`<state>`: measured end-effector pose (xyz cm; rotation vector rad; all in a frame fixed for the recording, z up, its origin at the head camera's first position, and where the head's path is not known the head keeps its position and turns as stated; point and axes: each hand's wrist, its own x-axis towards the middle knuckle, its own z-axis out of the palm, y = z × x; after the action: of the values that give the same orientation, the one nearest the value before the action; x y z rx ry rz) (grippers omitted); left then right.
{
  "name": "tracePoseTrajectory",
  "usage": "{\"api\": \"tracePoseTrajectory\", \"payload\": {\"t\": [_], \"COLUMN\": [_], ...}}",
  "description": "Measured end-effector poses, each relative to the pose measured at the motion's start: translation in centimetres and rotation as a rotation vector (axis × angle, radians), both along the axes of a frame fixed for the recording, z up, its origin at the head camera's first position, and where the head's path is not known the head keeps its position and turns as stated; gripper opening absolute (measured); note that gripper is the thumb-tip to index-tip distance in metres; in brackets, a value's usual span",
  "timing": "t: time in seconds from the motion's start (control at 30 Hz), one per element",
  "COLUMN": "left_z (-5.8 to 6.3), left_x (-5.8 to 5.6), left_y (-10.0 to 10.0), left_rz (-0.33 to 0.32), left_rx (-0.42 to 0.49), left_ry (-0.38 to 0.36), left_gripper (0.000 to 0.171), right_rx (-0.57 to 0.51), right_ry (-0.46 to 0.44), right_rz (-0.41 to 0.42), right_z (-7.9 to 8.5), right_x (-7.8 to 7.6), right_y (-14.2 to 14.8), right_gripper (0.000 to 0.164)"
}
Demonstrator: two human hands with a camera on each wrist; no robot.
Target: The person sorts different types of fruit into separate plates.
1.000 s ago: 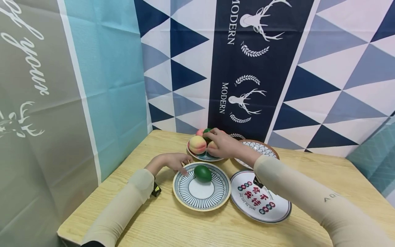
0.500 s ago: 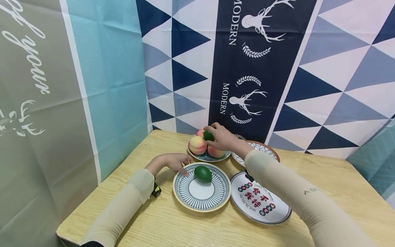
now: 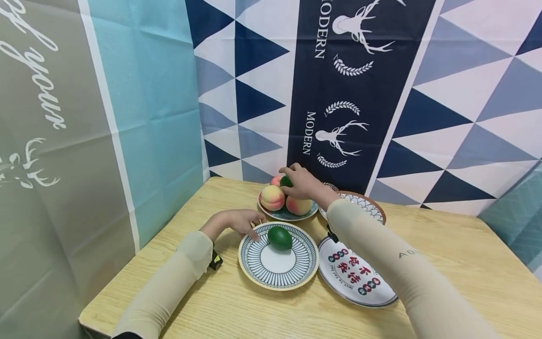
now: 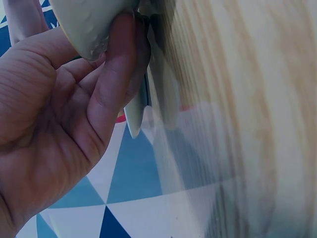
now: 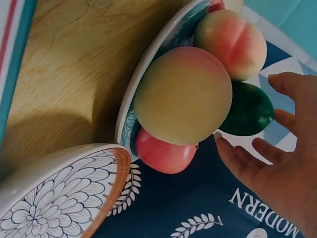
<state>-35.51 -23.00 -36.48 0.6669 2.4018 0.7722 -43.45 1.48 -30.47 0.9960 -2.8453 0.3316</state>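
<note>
My left hand (image 3: 244, 222) grips the rim of a striped plate (image 3: 264, 281), thumb over the edge; in the left wrist view, the fingers curl against the plate's underside (image 4: 89, 25). A smooth dark-green oval fruit (image 3: 280, 238) lies on this plate. Behind it, my right hand (image 3: 301, 182) is over a bowl (image 3: 282, 215) of fruit. Its fingers are spread around a second green oval fruit (image 5: 247, 109), fingertips close to its skin. That fruit sits among peaches (image 5: 183, 96) (image 3: 273, 197) and a red round fruit (image 5: 166, 151).
A brown-rimmed dish with a petal pattern (image 3: 368, 206) stands right of the bowl. In front of it lies a white plate with red characters (image 3: 357, 278), partly under the right sleeve. Patterned cloth (image 3: 254, 94) hangs along the wooden table's (image 3: 203, 301) back and left edges.
My right hand has risen slightly from the fruit bowl, and its forearm has swung left, uncovering the front right peach. The left hand stays at the plate rim.
</note>
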Motion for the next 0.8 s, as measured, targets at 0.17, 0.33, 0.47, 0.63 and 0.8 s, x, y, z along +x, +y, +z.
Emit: {"api": "tracePoseTrajectory", "payload": {"t": [0.17,0.33,0.47,0.63,0.8], "left_z": [-0.3,-0.2,-0.1,-0.3,-0.3], "left_x": [-0.2,-0.2,0.0,-0.1,-0.1], "left_y": [0.1,0.0,0.0,0.0,0.1], "left_rz": [-0.014,0.0,0.01,0.007,0.008], "left_rx": [0.002,-0.01,-0.01,-0.005,-0.004], "left_ry": [0.008,0.018,0.014,0.008,0.007], "left_gripper": [0.039,0.04,0.04,0.04,0.041], "right_rx": [-0.005,-0.047,-0.074,-0.068,-0.072], "right_ry": [-0.016,-0.042,-0.06,-0.08,-0.091], "right_rz": [-0.044,-0.078,-0.075,-0.076,-0.092], "right_z": [-0.3,-0.6,-0.7,-1.0,-1.3], "right_x": [-0.7,-1.2,-1.3,-1.6,-1.9], "right_y": [0.1,0.0,-0.2,-0.4,-0.7], "right_gripper": [0.061,0.061,0.061,0.064,0.062]}}
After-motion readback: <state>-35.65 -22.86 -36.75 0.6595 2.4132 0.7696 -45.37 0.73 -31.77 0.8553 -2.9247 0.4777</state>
